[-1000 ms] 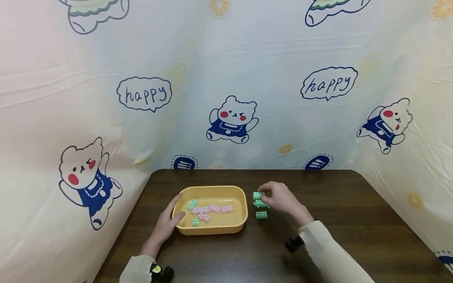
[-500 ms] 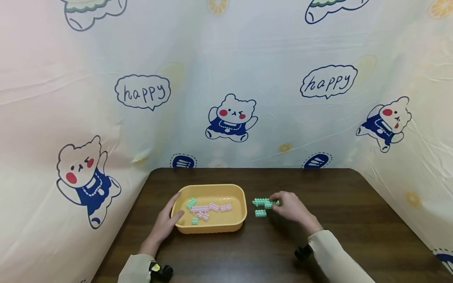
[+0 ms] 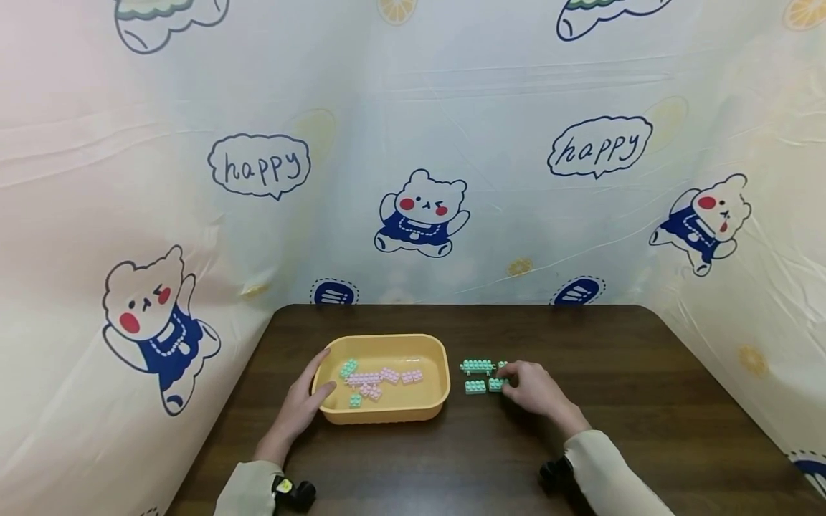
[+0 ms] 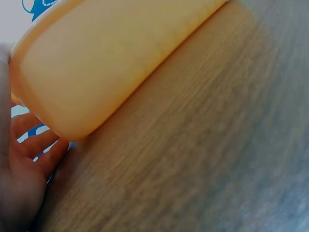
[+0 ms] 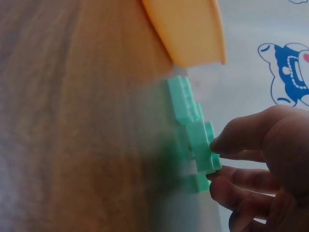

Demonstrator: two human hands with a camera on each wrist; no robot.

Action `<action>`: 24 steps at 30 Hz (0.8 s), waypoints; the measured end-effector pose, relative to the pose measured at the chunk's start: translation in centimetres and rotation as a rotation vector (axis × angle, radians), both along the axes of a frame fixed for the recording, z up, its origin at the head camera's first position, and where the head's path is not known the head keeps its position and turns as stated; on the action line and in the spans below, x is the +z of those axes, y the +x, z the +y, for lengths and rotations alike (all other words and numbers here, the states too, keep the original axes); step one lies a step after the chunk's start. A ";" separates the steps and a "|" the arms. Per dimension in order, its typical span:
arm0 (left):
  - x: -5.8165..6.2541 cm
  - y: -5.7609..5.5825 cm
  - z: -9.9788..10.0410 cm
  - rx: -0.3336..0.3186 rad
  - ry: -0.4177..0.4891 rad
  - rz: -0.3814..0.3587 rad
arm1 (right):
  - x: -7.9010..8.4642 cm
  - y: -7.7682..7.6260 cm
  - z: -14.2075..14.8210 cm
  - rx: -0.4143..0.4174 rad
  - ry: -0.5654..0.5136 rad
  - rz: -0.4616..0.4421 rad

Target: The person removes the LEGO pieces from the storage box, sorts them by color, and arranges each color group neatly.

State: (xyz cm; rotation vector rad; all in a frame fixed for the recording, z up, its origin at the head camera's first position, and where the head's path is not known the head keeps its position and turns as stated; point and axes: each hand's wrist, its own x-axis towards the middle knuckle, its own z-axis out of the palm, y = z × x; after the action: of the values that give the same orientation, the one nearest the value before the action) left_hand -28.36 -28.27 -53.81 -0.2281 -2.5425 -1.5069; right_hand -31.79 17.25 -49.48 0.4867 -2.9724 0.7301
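My left hand (image 3: 298, 403) holds the left end of a yellow plastic tray (image 3: 393, 416), thumb over the rim and fingers along the outer wall. Inside the tray lie several pink building bricks (image 3: 364, 380) and two green ones, one at the back left (image 3: 349, 368). Right of the tray, my right hand (image 3: 538, 390) pinches a green building brick (image 5: 197, 145) between thumb and fingers, close over the table. Left of that brick lies another green brick (image 3: 475, 388). Behind them are a longer green piece (image 3: 477, 366) and a small green brick (image 3: 502, 365), partly hidden by the fingers.
The brown wooden table (image 3: 619, 401) reaches back to a pale printed curtain (image 3: 503, 215) with bears on it, which also hangs at both sides. A black wrist camera (image 3: 555, 475) is strapped at the right sleeve, another (image 3: 295, 496) at the left.
My right hand has moved from the back of the green pieces rightward, then nearer, bringing a green brick beside the front one. My left hand stays on the tray.
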 end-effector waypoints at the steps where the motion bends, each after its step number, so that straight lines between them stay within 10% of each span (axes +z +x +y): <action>1: 0.1 0.1 0.1 0.000 0.007 -0.007 | -0.2 0.1 0.0 -0.003 0.002 -0.002; 24: -0.2 0.2 0.1 0.016 0.006 -0.001 | -1.4 0.5 0.1 -0.024 -0.016 0.008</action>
State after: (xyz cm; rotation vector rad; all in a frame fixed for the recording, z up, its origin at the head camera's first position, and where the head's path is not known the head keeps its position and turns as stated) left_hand -28.20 -28.16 -53.98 -0.2053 -2.5341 -1.5090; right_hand -31.33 17.38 -50.87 0.4515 -2.9573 0.7476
